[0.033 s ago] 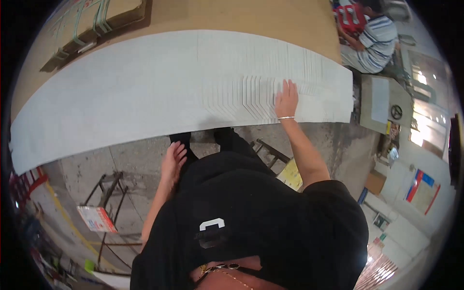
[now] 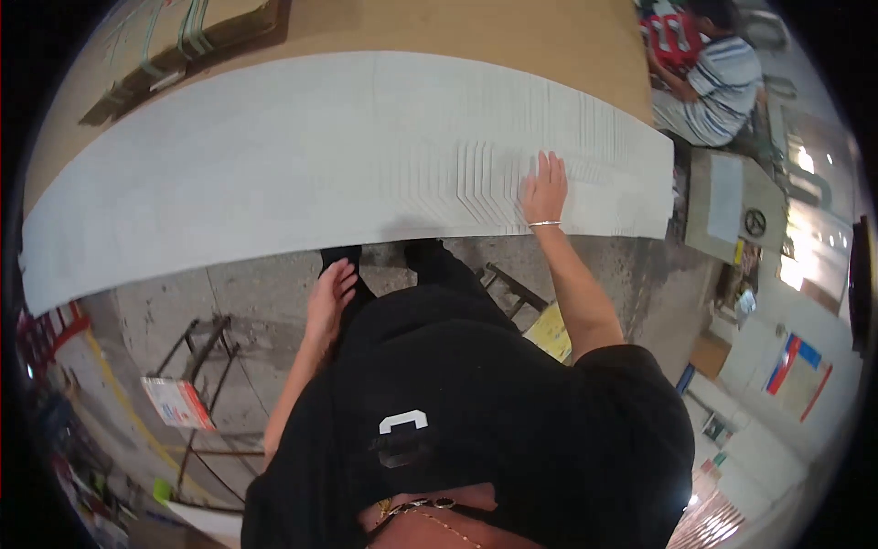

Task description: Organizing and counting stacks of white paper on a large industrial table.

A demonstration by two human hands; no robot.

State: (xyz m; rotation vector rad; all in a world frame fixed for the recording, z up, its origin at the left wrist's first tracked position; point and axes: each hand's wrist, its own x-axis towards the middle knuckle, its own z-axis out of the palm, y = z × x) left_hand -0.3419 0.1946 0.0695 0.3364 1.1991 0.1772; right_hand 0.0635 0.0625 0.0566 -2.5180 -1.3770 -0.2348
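Note:
My right hand point(image 2: 546, 188) lies palm down, fingers stretched out, at the right end of a row of thin, overlapping white pieces point(image 2: 476, 183) with stepped, angled edges. What they are made of I cannot tell. They lie on a long white surface point(image 2: 229, 156) along the near side of the table. Off the table's near edge, my left hand point(image 2: 331, 297) hangs in front of my body. Its fingers are loosely bent and apart, with nothing in them.
A strapped cardboard box point(image 2: 174, 55) lies on the brown tabletop point(image 2: 439, 27) at the far left. Metal-framed stools point(image 2: 206, 357) stand on the floor below the near edge. Far right, a person in a striped shirt point(image 2: 727, 82) sits near a grey machine point(image 2: 736, 201) with a handwheel.
The view has shifted slightly, with the surroundings at the right a little lower. Both hands keep nearly the same places and poses.

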